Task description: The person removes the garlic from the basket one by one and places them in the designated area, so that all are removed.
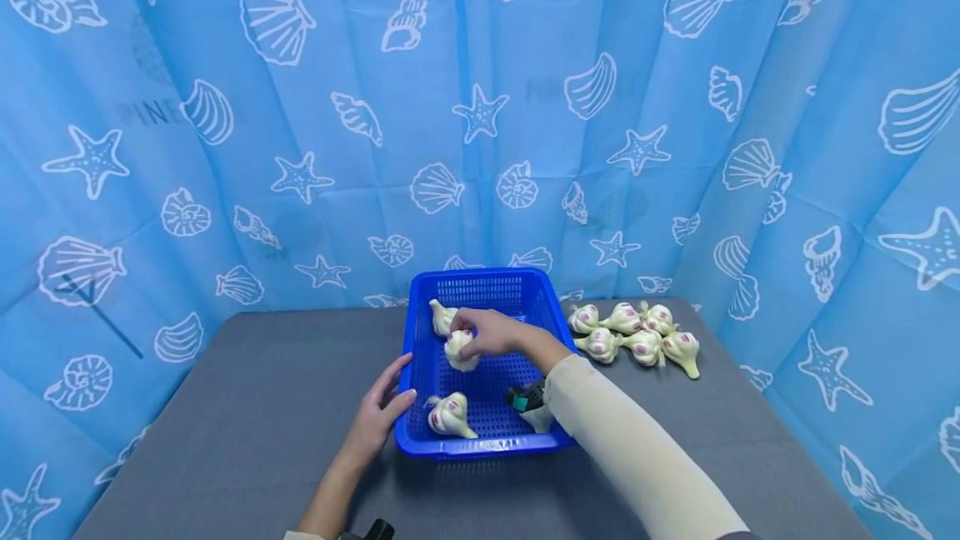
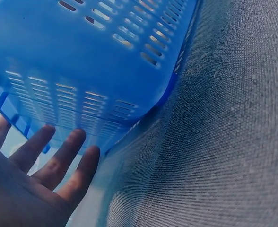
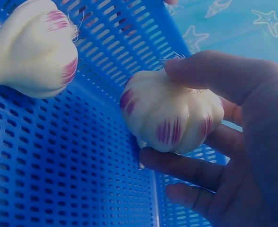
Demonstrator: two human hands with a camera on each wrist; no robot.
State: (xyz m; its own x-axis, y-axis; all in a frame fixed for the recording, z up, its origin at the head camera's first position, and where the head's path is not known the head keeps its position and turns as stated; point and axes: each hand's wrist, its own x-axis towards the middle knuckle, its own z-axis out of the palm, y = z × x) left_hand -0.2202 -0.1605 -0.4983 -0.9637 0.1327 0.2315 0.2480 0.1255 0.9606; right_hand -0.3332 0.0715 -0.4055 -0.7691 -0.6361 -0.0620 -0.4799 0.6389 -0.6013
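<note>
Inside the blue plastic basket (image 1: 487, 445), my right hand (image 1: 491, 333) holds a garlic bulb (image 1: 460, 352) between thumb and fingers, above the slotted floor. In the right wrist view that garlic bulb (image 3: 169, 113) shows purple streaks, with the thumb across its root end. One garlic bulb (image 1: 441, 317) lies just behind it, partly covered by the hand. Another garlic bulb (image 1: 450, 415) lies at the front left of the basket. A pale shape under the right wrist is mostly hidden. My left hand (image 1: 375, 415) touches the basket's left rim, its fingers extended along the outer wall (image 2: 73, 56).
Several garlic bulbs (image 1: 643, 346) lie in two rows on the grey tabletop (image 1: 300, 390), to the right of the basket. A blue curtain (image 1: 480, 190) with white shell prints hangs behind and at both sides of the table.
</note>
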